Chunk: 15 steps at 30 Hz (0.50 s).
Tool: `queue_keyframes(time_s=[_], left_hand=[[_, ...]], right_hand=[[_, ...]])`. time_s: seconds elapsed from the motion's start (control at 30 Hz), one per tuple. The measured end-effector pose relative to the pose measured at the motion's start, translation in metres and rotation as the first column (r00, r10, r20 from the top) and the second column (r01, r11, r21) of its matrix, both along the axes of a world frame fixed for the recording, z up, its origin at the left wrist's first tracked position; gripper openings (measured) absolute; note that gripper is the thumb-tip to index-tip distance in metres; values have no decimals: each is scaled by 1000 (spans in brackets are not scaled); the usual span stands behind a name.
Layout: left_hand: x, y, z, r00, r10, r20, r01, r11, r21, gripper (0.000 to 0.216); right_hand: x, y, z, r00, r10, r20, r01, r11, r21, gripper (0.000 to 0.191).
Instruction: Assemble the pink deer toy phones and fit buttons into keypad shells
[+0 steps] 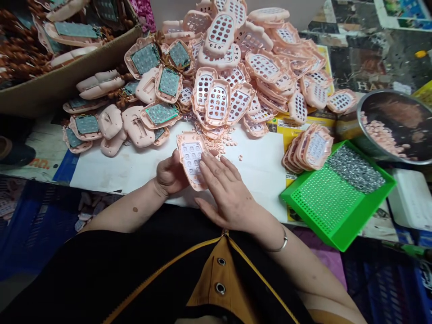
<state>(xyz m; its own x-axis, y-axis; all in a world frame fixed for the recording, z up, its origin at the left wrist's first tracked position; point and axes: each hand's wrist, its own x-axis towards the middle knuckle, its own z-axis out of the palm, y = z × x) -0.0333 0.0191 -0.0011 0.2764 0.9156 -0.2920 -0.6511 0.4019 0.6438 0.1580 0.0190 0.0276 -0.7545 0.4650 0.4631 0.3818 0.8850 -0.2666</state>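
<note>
My left hand (170,174) is closed round the lower left edge of a pink plastic toy-phone shell (191,155) with a white key mat in it, held just above the white sheet (118,168). My right hand (224,189) lies over the shell's right side, fingers stretched flat and together, fingertips on the key mat. A scatter of small pink key buttons (221,144) lies just beyond the shell.
A big heap of pink perforated shells (243,67) fills the back. Shells with green circuit boards (158,85) lie left of it. A cardboard box (67,76) stands far left. A green tray (324,198) with screws and a metal bowl (394,123) of pink buttons stand right.
</note>
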Motion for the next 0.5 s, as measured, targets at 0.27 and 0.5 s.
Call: queue_keyframes(time_s=[0.27, 0.5], left_hand=[[0, 3, 2, 991, -121, -58, 125, 989, 78, 81], [-1, 14, 12, 990, -133, -57, 138, 986, 97, 76]], right_hand=[[10, 11, -14, 973, -214, 88, 212, 977, 32, 50], [156, 69, -18, 703, -710, 45, 709, 704, 30, 49]])
